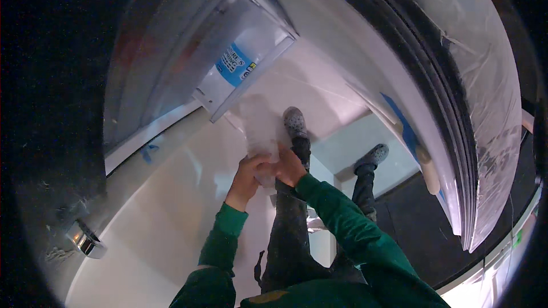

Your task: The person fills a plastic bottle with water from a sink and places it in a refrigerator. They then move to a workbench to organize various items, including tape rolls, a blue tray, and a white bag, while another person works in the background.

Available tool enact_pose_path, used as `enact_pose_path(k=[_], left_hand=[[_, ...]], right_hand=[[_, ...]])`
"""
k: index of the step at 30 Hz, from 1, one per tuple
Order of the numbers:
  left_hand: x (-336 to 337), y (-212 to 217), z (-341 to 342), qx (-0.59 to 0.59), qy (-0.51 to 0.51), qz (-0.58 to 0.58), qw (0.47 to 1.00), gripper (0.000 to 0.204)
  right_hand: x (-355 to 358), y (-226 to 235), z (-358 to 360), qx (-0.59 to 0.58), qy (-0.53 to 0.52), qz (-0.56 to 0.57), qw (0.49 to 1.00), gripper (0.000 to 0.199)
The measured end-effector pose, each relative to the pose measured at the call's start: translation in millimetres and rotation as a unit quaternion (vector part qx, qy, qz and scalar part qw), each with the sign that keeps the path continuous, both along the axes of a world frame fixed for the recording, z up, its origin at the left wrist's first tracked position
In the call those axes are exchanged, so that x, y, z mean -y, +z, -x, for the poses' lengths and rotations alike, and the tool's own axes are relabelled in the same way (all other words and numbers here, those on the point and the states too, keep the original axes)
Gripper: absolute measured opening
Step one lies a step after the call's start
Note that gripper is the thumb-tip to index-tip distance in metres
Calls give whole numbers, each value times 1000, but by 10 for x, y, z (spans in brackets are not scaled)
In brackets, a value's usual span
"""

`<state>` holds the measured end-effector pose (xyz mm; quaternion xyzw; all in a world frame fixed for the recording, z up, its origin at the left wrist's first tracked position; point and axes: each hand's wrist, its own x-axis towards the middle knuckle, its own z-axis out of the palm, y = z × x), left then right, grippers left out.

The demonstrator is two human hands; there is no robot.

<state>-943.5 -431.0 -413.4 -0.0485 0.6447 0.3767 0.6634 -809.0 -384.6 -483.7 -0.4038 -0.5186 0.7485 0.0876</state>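
Note:
Both of my hands meet around a long, translucent whitish plastic piece (260, 125), whose exact kind I cannot make out. My left hand (248, 174) grips its lower end from the left, fingers curled. From the right, my right hand (288, 165) closes on the same end, its fingers partly hidden against the left hand. The piece extends up and away, over the edge of a white tub (165, 217). Beyond its far end stands a pale open-fronted compartment (254, 80) with a blue-labelled clear package (234, 65) inside.
A chrome spout (85, 239) is at the tub's left end. Stacked, plastic-wrapped panels (474, 91) lean along the right. Near them is a blue-bladed tool with a wooden handle (427, 171). My grey clogs (295, 122) are on the pale floor, beside a dark mat (408, 222).

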Motion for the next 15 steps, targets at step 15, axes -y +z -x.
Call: enact_pose_path(k=[15], left_hand=[[-634,-1677,1971,-616,-414,-18,670,35]], right_hand=[[1027,436,-753,155,288,66,943,77]])
